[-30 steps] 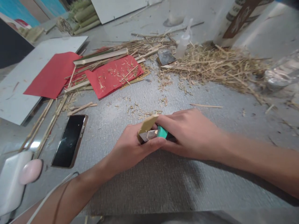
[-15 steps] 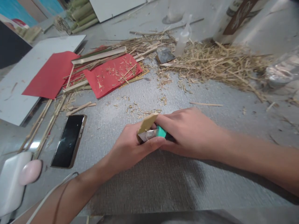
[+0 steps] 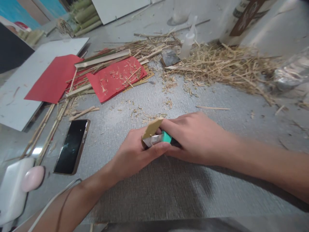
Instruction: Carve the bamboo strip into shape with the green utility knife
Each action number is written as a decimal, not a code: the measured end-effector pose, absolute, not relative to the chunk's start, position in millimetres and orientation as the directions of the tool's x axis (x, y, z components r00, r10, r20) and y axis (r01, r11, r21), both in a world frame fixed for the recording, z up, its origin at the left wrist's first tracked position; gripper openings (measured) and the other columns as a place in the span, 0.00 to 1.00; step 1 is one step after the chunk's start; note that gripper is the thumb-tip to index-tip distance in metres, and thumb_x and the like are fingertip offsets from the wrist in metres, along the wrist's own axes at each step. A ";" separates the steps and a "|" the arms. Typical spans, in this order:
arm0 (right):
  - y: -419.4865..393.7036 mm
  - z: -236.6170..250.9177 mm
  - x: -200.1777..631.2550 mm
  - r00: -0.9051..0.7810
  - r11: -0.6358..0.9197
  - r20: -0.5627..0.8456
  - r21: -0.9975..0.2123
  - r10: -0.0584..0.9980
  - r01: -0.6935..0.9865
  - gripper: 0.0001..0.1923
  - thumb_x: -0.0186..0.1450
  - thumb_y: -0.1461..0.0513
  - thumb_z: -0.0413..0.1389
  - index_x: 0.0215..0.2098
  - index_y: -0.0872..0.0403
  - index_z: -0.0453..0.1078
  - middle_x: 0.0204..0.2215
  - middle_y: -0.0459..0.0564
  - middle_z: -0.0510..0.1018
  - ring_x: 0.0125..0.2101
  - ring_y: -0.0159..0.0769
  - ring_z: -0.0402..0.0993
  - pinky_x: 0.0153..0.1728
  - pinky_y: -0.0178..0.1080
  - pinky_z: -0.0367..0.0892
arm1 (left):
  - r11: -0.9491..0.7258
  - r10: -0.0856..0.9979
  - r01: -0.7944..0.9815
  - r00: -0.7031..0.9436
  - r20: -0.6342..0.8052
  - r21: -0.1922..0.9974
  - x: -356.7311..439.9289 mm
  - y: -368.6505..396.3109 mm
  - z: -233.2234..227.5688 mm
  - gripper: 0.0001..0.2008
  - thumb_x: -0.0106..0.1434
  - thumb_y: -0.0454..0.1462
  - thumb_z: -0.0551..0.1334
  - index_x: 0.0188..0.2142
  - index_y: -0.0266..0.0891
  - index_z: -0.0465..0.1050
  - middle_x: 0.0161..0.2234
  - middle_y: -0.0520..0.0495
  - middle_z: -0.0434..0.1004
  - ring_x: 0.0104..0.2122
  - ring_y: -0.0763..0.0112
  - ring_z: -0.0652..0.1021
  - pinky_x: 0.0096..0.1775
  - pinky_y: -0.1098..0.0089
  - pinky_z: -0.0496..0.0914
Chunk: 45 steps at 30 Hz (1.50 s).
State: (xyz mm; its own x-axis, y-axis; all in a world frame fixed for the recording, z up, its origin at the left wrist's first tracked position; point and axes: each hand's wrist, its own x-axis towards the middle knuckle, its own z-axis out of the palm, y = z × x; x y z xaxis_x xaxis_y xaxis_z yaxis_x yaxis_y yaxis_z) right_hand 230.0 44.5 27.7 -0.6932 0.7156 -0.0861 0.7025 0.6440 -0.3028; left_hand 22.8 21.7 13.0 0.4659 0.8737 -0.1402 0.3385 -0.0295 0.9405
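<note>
Knife (image 3: pixel 166 137) in right hand (image 3: pixel 195 137), yellowish strip (image 3: pixel 152 127) in left hand (image 3: pixel 135 151)

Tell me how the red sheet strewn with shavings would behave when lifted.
The red sheet would probably flex, as it looks paper-thin. It is likely light, given so little visible thickness. The shavings scattered on top may slide off if it tilts.

Two hands show, one left hand (image 3: pixel 131 149) and one right hand (image 3: pixel 196 138), with one cutter (image 3: pixel 162 138) and one yellow strip (image 3: pixel 152 128). Around them are one phone (image 3: pixel 71 146), one squeeze bottle (image 3: pixel 187 45) and at least two red papers (image 3: pixel 118 77).
</note>
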 end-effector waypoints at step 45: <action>43.4 28.0 232.8 -0.691 0.640 -0.082 -0.310 0.718 0.703 0.14 0.74 0.51 0.53 0.50 0.51 0.68 0.36 0.50 0.85 0.25 0.37 0.72 0.27 0.40 0.45 | -0.061 0.894 0.422 0.426 -0.138 0.905 23.0 20.7 14.9 0.17 0.69 0.47 0.69 0.31 0.42 0.69 0.22 0.58 0.66 0.22 0.76 0.64 0.25 0.71 0.61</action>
State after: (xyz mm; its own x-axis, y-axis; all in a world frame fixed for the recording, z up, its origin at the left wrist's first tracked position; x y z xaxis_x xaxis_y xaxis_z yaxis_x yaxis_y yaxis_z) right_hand 232.8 43.4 28.0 -0.6907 0.7185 -0.0816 0.7027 0.6403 -0.3100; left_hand 23.0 20.7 14.9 0.4260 0.8941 -0.1380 0.4215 -0.0612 0.9047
